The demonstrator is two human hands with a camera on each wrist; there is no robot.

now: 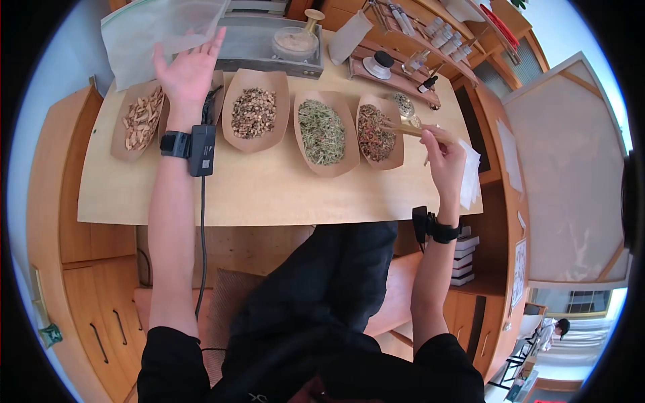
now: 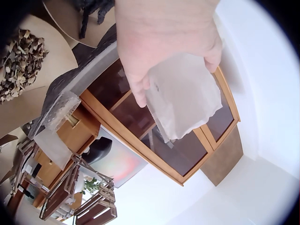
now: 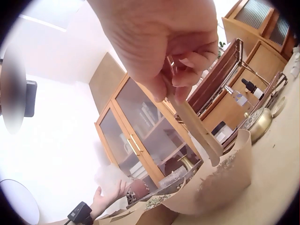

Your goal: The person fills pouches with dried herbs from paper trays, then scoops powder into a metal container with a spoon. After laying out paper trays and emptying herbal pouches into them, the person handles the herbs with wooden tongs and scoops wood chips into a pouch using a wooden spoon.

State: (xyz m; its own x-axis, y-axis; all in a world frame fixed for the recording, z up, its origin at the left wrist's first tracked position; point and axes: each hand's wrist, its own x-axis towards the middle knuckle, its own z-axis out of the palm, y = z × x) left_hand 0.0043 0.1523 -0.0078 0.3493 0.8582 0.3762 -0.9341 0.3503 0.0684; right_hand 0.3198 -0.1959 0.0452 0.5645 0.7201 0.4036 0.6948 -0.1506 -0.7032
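My left hand (image 1: pixel 188 74) is raised at the back left of the table, holding a translucent white bag (image 2: pixel 185 98) between thumb and fingers; part of the fingers is hidden by it. My right hand (image 1: pixel 447 158) pinches wooden tongs (image 3: pixel 199 129), whose tips reach over the rightmost paper tray (image 1: pixel 396 160) of mixed dried herbs (image 1: pixel 376 138). Next to it stands a tray of green chopped herb (image 1: pixel 322 131), then one of brownish chopped pieces (image 1: pixel 255 111). At the far left are pale dried slices (image 1: pixel 142 121). My left wrist partly hides a tray with dark pieces (image 1: pixel 213 101).
A grey tray (image 1: pixel 248 54) at the back bears a round clear dish (image 1: pixel 294 41). Behind the right-hand herbs, a wooden rack (image 1: pixel 396 77) carries small bottles; a white pouch (image 1: pixel 349 37) stands beside it. White paper (image 1: pixel 471 174) lies at the right edge.
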